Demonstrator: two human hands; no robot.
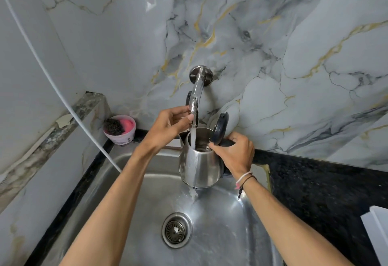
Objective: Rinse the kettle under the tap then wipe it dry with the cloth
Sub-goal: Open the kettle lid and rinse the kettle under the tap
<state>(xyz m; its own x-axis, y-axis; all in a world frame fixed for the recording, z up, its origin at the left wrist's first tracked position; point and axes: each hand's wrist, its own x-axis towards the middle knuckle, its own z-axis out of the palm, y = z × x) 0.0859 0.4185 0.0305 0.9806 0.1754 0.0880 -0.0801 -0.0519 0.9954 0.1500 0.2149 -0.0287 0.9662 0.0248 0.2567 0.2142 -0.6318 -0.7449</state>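
1. Kettle [199,164]: stainless steel body, held upright over the back of the sink [130,181], close under the tap [194,101]. It hangs above the basin floor. Black lid [219,129] hinged open, tilted up toward the wall.
2. Water stream [193,137] runs from the tap nozzle, meets the rim on the spout side, sheets down the outer wall and drops off the base toward the drain [176,230]. How much enters the kettle cannot be told.
3. Right hand [235,154]: closed around the black handle at the kettle's right side, carrying its weight.
4. Left hand [170,122]: fingers pinched on the tap's nozzle end, apparently steering or adjusting it.
5. Judgement, step in hand: rinsing, early part of the task. To do it well, centre the opening under the stream, keep the base connector out of heavy flow, swirl, tip out over the drain.
6. Outward: pink tub [120,129] with a dark scrubber at the sink's back-left corner; black worktop [315,181] to the right. No cloth identifiable.
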